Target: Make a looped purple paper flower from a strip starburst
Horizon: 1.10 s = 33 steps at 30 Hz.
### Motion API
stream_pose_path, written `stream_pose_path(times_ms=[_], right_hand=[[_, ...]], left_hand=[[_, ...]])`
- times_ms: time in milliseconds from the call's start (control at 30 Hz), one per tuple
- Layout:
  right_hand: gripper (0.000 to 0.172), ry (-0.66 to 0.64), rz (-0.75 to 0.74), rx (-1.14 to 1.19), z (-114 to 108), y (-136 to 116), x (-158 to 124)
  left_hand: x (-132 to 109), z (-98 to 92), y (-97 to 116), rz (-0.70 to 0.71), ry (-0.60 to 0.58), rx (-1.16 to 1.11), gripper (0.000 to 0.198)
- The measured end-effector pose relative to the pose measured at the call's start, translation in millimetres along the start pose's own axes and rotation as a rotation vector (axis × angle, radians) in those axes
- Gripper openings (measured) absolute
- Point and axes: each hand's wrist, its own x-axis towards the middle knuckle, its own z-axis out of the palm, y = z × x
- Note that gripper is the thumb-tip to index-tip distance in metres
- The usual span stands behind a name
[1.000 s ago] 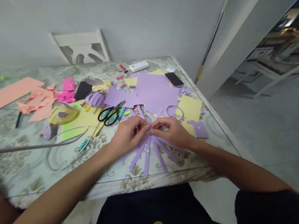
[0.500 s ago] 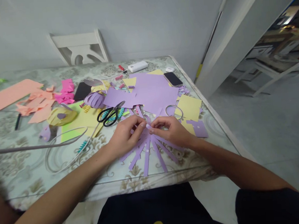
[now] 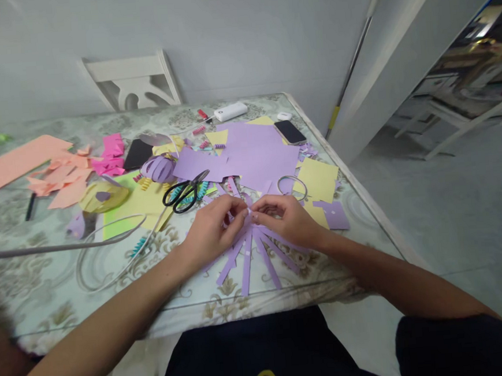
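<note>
Purple paper strips (image 3: pixel 247 263) fan out like a star from one centre near the table's front edge. Over that centre, my left hand (image 3: pixel 219 225) and my right hand (image 3: pixel 286 217) meet with their fingertips nearly touching. Both hands are closed in a pinch on a small end of purple paper strip, mostly hidden by the fingers. Black-handled scissors (image 3: pixel 186 192) lie partly spread just beyond my left hand. A thin ring (image 3: pixel 292 188) rests on the paper beyond my right hand.
Purple sheets (image 3: pixel 259 152), yellow paper (image 3: pixel 319 180) and a phone (image 3: pixel 290 132) lie at the back right. Left of the scissors are a purple paper ball (image 3: pixel 158 168), a yellow paper shape (image 3: pixel 104 196), a white cable (image 3: pixel 111 286) and peach paper (image 3: pixel 18 163).
My fingertips have drawn slightly closer together over the centre of the strips, covering more of the small purple end. The things on the table have stayed put.
</note>
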Motion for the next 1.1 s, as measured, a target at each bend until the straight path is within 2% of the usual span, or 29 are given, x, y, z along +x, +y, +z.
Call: stream_pose_path(times_ms=[200,467,700,833,1100], right_hand=[[0.009,0.034,-0.089,-0.102,2.0,4.1,-1.4],[0.007,0.014,-0.211,-0.265,1.2,8.4,-1.8],[0.015,-0.039,-0.367,-0.472,1.4,14.4,-3.8],[0.018,-0.057,-0.432,-0.557,2.4,15.3,-4.5],[0.019,-0.058,-0.447,-0.587,1.6,14.0,-5.1]], left_hand=[[-2.2,0.9,-2.8,0.074,0.016,0.075,0.007],[-3.0,1.0,-2.6,0.139,-0.044,0.148,0.014],[-2.2,-1.5,-1.7,0.254,-0.11,0.405,0.024],[0.1,-3.2,1.2,0.327,-0.108,0.508,0.026],[-1.4,-0.3,1.3,0.283,-0.124,0.506,0.026]])
